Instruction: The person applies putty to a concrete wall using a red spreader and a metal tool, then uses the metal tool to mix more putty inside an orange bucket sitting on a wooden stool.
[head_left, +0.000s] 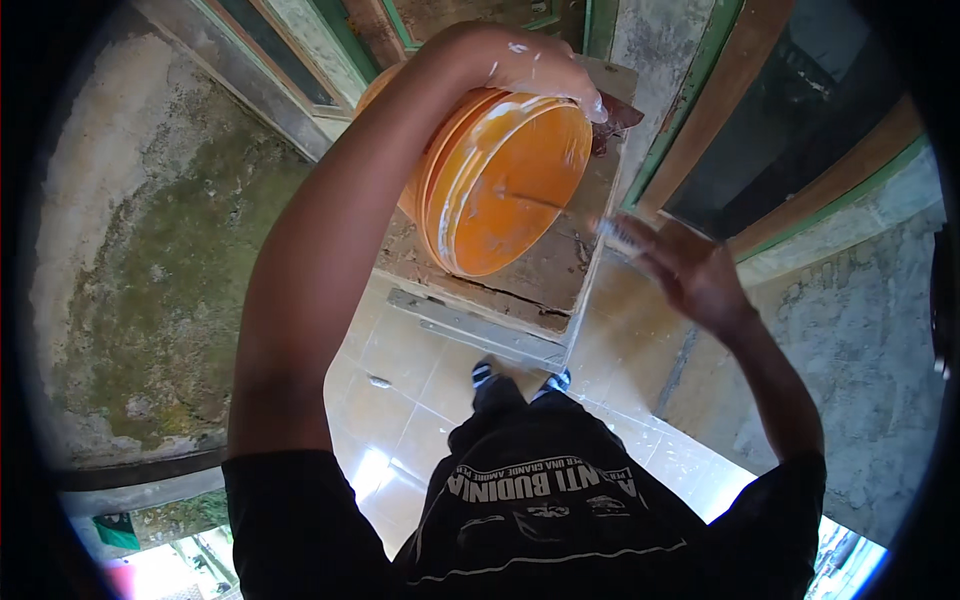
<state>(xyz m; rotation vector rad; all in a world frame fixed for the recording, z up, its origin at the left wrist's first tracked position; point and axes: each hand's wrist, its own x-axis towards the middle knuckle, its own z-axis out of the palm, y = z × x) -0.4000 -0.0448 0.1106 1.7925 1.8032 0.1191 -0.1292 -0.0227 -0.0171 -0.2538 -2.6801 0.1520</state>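
Worn ledge (pixel 555 278); left hand (pixel 545 75) curled over bucket (pixel 540 150), right hand (pixel 700 270) gripping tool (pixel 618 234).

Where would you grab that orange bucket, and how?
Probably by the far rim of the bucket, reaching over from the left, where the left hand rests: its round end tips toward the person, so that edge should be easy to curl over.

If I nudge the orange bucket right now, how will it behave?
The orange bucket may roll: it's tilted, with a round wall. It could tip without the left hand on its rim. White smears might make gripping slick.
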